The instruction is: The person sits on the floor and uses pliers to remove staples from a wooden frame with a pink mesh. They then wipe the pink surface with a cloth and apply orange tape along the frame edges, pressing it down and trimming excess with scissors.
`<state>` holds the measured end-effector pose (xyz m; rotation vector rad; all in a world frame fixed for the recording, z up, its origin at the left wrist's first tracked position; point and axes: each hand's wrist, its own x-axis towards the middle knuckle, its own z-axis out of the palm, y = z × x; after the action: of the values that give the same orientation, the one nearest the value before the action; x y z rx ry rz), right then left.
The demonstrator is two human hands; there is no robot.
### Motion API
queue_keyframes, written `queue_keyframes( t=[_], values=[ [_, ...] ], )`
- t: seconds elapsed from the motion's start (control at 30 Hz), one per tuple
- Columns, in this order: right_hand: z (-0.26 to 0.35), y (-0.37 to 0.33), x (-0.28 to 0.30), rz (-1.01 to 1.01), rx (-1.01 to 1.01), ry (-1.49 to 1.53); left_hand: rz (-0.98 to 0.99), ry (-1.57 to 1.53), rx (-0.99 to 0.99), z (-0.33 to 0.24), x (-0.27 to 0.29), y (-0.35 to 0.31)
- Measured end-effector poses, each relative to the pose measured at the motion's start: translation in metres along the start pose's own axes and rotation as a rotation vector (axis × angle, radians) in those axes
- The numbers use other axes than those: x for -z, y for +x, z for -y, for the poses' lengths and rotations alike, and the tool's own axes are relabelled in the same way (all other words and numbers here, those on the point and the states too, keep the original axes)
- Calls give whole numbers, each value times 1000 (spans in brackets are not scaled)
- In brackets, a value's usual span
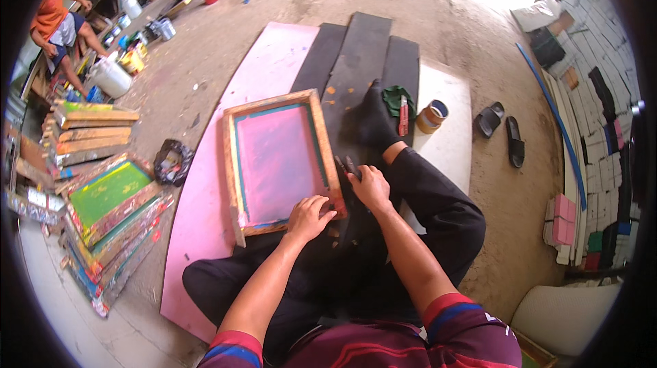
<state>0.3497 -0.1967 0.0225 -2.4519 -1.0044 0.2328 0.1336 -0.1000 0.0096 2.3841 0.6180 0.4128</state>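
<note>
A wooden frame [234, 163] with a pinkish mesh stretched inside leans over my lap on the pink board. My left hand [309, 219] is closed over its near rail, close to the red-stained lower right corner. Just right of the frame, my right hand [371, 189] grips a dark two-pronged tool [348, 165] that looks like pliers. Its jaws cannot be made out. Beyond, by my foot, lie a dark green cloth [395, 100] and a red utility knife [404, 116]. An open brown can [431, 117] stands to their right.
I sit on dark boards [359, 50] between a pink sheet [263, 60] and a white one [448, 87]. Paint-stained frames [113, 200] and a black bag [173, 163] lie left. Black sandals [489, 120] lie right. A person [58, 19] sits at the far left among paint containers.
</note>
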Motion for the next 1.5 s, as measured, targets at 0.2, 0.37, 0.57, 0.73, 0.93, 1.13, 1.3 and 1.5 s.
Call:
queue_keyframes(
  t=[0.2, 0.37, 0.57, 0.73, 0.93, 1.13, 1.3, 1.5],
  values=[
    [-28, 85, 56, -229, -65, 105, -55, -98, -7, -39, -17, 72],
    [-81, 148, 102, -216, -286, 71, -104, -141, -21, -54, -38, 126],
    [-139, 175, 117, -250, -457, 68, -98, -163, -10, -71, -55, 163],
    [-177, 178, 99, -329, -407, 171, -79, -221, 38, -74, -57, 169],
    [-87, 164, 96, -191, -7, 923, -151, -767, 422, -50, -30, 165],
    [27, 105, 88, 350, 333, 1373, -148, -1313, 438, -58, 74, 156],
    [93, 61, 69, 630, 457, 1428, -130, -1483, 295, -54, 142, 112],
    [162, 4, 45, 554, 250, 1453, -499, -1260, 128, -22, 166, 41]
  ],
)
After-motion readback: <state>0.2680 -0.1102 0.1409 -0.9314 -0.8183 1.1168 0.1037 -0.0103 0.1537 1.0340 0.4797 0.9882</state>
